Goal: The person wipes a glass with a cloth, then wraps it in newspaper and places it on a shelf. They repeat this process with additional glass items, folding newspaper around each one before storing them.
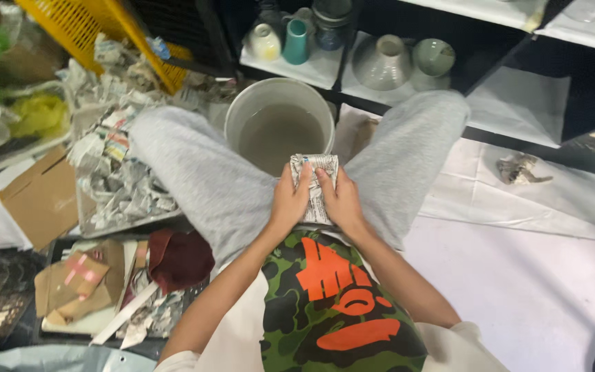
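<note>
While seated over the grey bucket [278, 124], gripping a newspaper-wrapped bundle [315, 186] in both hands: left hand [288, 203] and right hand [340, 201] curled tight around its sides, thumbs pressed on top. Held between the knees, just at the bucket's near rim; torn newspaper heap [122, 179] off left.

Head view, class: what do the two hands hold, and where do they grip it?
Both the left hand and right hand grip a folded wad of newspaper by its lower sides.
</note>
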